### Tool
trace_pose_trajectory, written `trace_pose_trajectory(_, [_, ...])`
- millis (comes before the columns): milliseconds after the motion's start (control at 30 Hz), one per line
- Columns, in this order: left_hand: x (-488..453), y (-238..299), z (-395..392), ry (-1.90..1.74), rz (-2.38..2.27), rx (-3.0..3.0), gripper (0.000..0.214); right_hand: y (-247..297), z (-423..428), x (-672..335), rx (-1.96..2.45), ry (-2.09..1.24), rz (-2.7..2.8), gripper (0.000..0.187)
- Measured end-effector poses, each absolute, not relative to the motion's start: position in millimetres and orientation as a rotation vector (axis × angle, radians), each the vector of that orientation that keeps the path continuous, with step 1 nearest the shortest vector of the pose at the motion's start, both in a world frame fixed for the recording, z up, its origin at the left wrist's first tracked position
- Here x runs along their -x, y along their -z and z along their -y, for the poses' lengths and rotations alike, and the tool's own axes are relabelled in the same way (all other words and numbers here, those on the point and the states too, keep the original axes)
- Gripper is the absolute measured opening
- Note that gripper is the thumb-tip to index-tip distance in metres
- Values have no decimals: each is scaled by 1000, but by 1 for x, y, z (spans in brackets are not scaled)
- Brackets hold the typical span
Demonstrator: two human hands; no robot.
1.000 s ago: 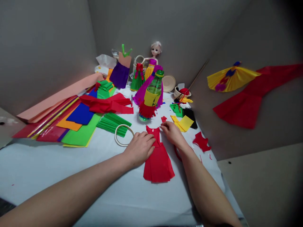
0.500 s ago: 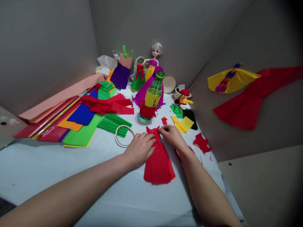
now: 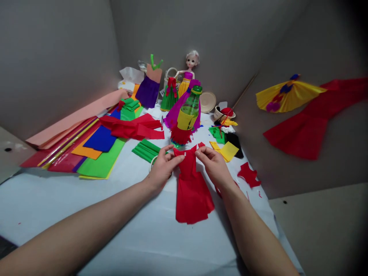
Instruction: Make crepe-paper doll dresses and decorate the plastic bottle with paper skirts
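A small red paper dress [image 3: 192, 195] lies on the white-covered table, its flared skirt toward me. My left hand [image 3: 164, 165] pinches the upper left corner of its bodice between thumb and fingers. At the upper right corner, my right hand [image 3: 212, 163] pinches the paper the same way. A small whitish strip [image 3: 185, 154] shows on the bodice near my left thumb. Partly behind my left hand is a roll of tape [image 3: 151, 165]. Just past the dress stands a green bottle [image 3: 189, 111] with a yellow label and red fringe.
Coloured paper sheets [image 3: 100, 140] and folded green paper [image 3: 146, 150] lie to the left. Behind the bottle stands a doll [image 3: 190, 69]. On the right are red scraps [image 3: 248, 174], yellow paper [image 3: 229, 151] and a bowl [image 3: 224, 114]. A larger red paper dress [image 3: 299, 132] hangs on the wall.
My left hand has gone from pressing flat on the dress to pinching its upper left corner. The bodice top is now lifted and spread between both hands, with a whitish strip visible.
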State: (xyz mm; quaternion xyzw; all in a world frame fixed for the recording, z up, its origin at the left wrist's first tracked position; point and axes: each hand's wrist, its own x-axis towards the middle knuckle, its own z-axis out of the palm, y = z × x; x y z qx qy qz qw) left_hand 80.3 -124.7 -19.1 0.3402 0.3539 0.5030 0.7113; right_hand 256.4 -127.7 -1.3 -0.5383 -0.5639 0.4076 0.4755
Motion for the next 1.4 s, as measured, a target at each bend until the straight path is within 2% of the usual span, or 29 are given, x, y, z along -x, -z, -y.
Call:
trace_pose_trajectory(267, [-79, 12, 131, -1166, -781, -713, 66, 2, 132, -249, 1252, -1034, 1416, 20])
trace_pose_trajectory(467, [-84, 14, 142, -1126, -859, -950, 57, -2, 139, -244, 1221, -1055, 1513, 29])
trace_pose_trajectory(800, [-87, 24, 143, -1054, -967, -1130, 45, 4, 142, -247, 1305, -935, 1704, 25])
trace_pose_trajectory(1133, [-86, 19, 142, -1042, -946, -1096, 50, 4, 140, -247, 1248, -963, 1618, 22])
trace_pose_trajectory(1400, [-85, 23, 143, -1039, -912, -1103, 46, 4, 140, -248, 1265, -977, 1691, 24])
